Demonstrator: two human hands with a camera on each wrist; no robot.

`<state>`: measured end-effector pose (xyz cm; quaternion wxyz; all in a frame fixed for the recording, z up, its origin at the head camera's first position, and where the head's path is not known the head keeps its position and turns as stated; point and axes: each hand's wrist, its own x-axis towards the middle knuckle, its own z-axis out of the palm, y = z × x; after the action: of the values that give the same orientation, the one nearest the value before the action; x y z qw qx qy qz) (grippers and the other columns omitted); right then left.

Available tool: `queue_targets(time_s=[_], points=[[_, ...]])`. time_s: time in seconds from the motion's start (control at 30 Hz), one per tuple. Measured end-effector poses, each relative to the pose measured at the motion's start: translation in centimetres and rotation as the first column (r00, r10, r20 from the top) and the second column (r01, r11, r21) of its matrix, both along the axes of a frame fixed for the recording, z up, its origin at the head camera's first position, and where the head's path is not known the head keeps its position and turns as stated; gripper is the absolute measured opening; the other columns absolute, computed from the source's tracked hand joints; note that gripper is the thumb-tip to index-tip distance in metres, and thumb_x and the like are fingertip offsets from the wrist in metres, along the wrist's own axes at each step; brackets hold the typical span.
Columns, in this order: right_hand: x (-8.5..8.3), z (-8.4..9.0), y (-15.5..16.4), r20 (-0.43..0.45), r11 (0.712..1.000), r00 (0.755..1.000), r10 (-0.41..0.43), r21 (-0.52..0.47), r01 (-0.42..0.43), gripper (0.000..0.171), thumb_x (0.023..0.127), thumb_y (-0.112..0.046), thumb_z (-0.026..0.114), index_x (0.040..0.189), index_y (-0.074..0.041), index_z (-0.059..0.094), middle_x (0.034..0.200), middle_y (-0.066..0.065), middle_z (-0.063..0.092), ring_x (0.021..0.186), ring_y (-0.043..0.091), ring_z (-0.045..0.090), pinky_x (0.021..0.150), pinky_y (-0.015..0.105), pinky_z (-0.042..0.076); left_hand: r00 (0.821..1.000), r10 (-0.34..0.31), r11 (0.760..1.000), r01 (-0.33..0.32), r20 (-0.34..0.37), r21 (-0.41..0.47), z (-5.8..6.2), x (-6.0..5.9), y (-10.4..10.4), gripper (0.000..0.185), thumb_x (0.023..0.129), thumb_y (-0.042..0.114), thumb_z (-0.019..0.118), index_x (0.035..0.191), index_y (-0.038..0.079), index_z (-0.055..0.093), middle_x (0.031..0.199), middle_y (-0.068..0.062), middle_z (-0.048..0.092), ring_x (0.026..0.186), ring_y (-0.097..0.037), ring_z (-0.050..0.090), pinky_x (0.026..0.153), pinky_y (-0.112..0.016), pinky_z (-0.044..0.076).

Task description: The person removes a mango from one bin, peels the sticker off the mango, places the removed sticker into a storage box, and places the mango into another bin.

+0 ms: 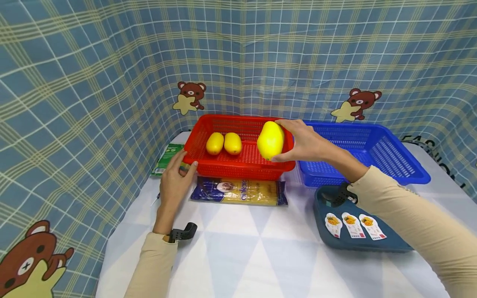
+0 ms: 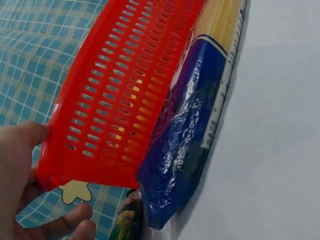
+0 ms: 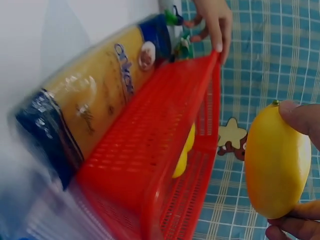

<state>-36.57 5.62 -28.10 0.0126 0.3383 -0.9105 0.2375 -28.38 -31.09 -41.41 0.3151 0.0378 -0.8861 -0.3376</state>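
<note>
A yellow mango (image 1: 270, 140) is held in my right hand (image 1: 303, 141), above the right part of a red plastic basket (image 1: 238, 169). In the right wrist view the thumb sits by the stem end of the mango (image 3: 278, 165) and the other fingers are at its opposite end. Two more mangoes (image 1: 224, 143) lie side by side inside the basket. My left hand (image 1: 175, 180) is at the basket's front left corner. In the left wrist view, its thumb (image 2: 35, 132) presses on the rim and the fingers reach underneath.
A pack of spaghetti (image 1: 238, 191) lies along the basket's front. To the right stands a blue basket (image 1: 391, 153), with a dark teal tray (image 1: 335, 244) bearing several mango-picture labels (image 1: 353, 225) before it. A green packet (image 1: 167, 159) lies at left; a plaid cloth (image 1: 261, 54) hangs behind.
</note>
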Motion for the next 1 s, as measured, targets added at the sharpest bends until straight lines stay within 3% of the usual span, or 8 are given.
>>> queue_targets(time_s=[0.23,0.6,1.0], points=[[-3.7,0.8,-1.9,0.017,1.000,1.000,0.018,0.024,-0.018,0.101,0.072,-0.045,0.087,0.153,-0.009,0.038,0.148,0.013,0.046,0.128,0.034,0.036,0.099,0.063,0.038,1.000,0.005,1.000,-0.005,-0.005,0.000,0.0,-0.2,0.0,0.056,0.095,0.040,0.067,0.142,0.011,0.058,0.149,-0.001,0.050,0.079,-0.029,0.065,0.067,-0.040,0.051],[-8.8,1.7,-4.6,0.018,0.991,1.000,0.025,0.131,-0.027,0.104,0.075,-0.049,0.084,0.156,-0.007,0.033,0.150,0.014,0.044,0.130,0.037,0.033,0.099,0.065,0.028,1.000,0.011,1.000,-0.011,0.016,0.011,-0.1,-0.4,-0.2,0.058,0.095,0.044,0.066,0.143,0.013,0.057,0.150,0.001,0.050,0.078,-0.026,0.065,0.066,-0.039,0.053],[-12.4,0.6,-6.5,0.095,0.972,0.995,0.001,0.235,-0.024,0.100,0.077,-0.047,0.083,0.154,-0.006,0.034,0.148,0.015,0.044,0.132,0.038,0.030,0.104,0.067,0.022,0.999,0.016,1.000,-0.017,0.042,0.013,-0.1,0.1,-0.1,0.059,0.095,0.043,0.067,0.144,0.013,0.056,0.151,0.001,0.048,0.076,-0.024,0.062,0.066,-0.036,0.052]])
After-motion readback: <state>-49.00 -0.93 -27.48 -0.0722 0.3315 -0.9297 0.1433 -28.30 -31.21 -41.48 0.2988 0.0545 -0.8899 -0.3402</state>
